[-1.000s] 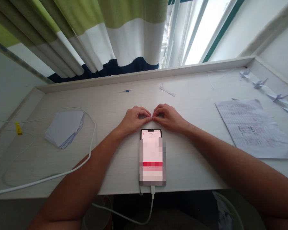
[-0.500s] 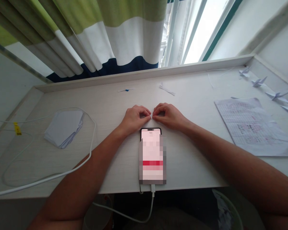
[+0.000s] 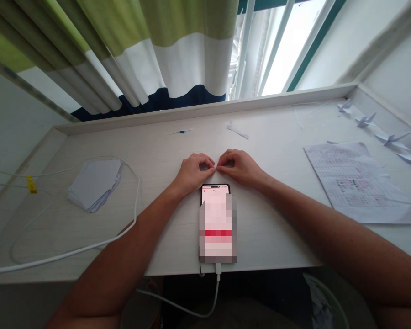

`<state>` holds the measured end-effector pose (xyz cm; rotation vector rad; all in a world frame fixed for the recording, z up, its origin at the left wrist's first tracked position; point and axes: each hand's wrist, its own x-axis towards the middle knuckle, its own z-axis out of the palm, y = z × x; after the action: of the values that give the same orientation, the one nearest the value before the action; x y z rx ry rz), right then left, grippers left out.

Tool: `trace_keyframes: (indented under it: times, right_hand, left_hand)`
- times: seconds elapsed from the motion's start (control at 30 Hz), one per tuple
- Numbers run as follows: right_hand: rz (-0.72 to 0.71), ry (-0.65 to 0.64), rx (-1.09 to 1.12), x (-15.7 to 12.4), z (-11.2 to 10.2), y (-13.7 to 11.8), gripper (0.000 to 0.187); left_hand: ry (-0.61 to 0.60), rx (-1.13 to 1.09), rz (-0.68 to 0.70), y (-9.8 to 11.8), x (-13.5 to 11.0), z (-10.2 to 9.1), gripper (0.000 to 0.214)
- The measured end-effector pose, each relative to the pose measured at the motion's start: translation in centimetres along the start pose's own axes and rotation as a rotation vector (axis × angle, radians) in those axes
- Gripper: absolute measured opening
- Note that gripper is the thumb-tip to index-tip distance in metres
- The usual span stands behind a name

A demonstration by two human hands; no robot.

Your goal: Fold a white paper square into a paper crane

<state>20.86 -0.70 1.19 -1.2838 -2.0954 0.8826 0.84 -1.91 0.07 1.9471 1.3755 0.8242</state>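
Just beyond the phone (image 3: 216, 214), my left hand (image 3: 196, 171) and my right hand (image 3: 240, 168) meet with their fingertips almost touching. Thumb and fingers are pinched together on each hand. Between the fingertips is a tiny white piece (image 3: 215, 167) that looks like paper, mostly hidden by the fingers. The phone lies face up, lit, with a white cable plugged into its near end; most of its screen is blurred out.
White paper sheets (image 3: 95, 185) lie stacked at left beside a looping white cable (image 3: 136, 201). Written paper (image 3: 356, 183) and several folded paper cranes (image 3: 365, 120) are at right. A folded white strip (image 3: 238, 131) and a thin white piece with a blue middle (image 3: 182, 132) lie farther back.
My hands keep the same pinch, fingertips a little closer together, and less of the white piece shows. The whole view has shifted slightly.
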Motion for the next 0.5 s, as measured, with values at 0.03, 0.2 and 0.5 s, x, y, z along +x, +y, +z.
trace_keyframes:
  times: [0.03, 0.2, 0.5]
  right_hand:
    - [0.001, -0.001, -0.008, 0.00, 0.02, 0.00, 0.013]
    - [-0.002, 0.010, -0.038, 0.02, 0.14, 0.01, 0.012]
    - [-0.001, 0.007, -0.034, 0.03, 0.09, -0.10, 0.012]
  left_hand:
    - [0.011, -0.006, -0.004, -0.03, -0.06, -0.04, 0.008]
    - [0.026, -0.106, -0.065, -0.29, -0.23, -0.47, 0.007]
    - [0.086, 0.005, -0.062, -0.53, -0.39, -0.28, 0.011]
